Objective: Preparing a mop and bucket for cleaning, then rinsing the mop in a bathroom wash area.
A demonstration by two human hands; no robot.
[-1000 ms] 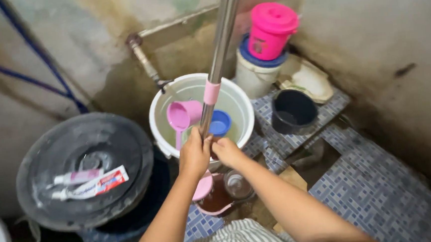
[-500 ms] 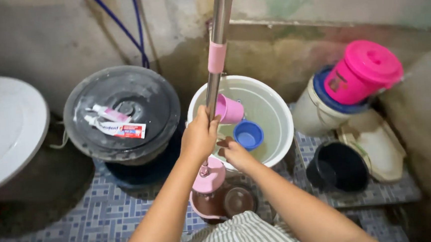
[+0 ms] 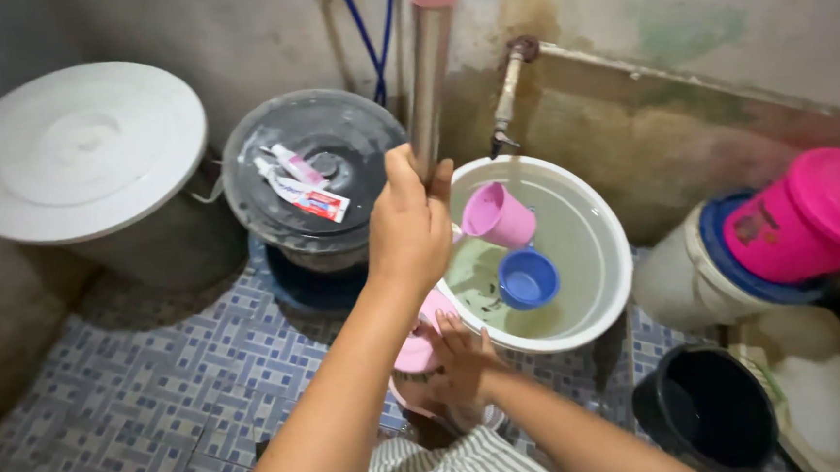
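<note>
- The metal pole [image 3: 428, 90] is standing upright at 12 o'clock, just beside the white tub [image 3: 608, 254].
- The left hand [image 3: 410, 229] is wrapping its fingers tight around the pole.
- The right hand [image 3: 459, 365] is resting with fingers spread wide on the pink base [image 3: 416, 355] at 6 o'clock.
- A pink cup [image 3: 498, 216] and a blue cup [image 3: 528, 278] are floating in the tub.

You are in a home washroom: the blue patterned floor tiles [image 3: 158, 398] are wet and the bare wall [image 3: 679, 16] stained. A wall tap [image 3: 507, 95] hangs over a white water basin [image 3: 599, 303] at centre; toothpaste tubes [image 3: 302, 183] lie on a far lidded bin [image 3: 309, 175].
</note>
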